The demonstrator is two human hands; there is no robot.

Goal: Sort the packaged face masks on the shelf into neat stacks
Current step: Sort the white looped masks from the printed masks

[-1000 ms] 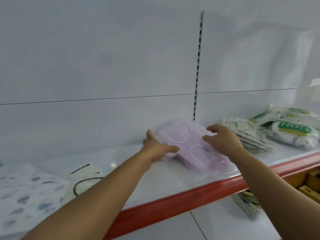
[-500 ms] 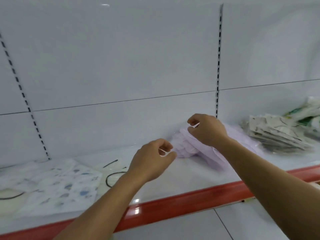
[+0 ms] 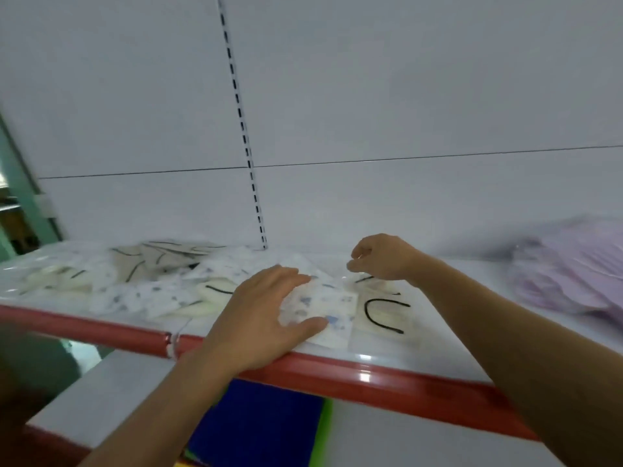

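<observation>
A white back panel rose behind the shelf, whose red front edge ran beneath both wrists. A loose heap of packaged face masks, cream and blue-speckled, sprawled well to the left of the left grip. A blurred lilac stack lay well to the right of the right grip. Below the shelf, under the left forearm, a blue item showed. The left grip lay released, fingers spread flat and pressing a blue-printed pack near the shelf's front. Just right of that pack sat a cream pack with black ear loops, in front of the right grip. The right grip hung curled above the shelf, fingertips close together; whether it pinched any wrapper could not be told.
</observation>
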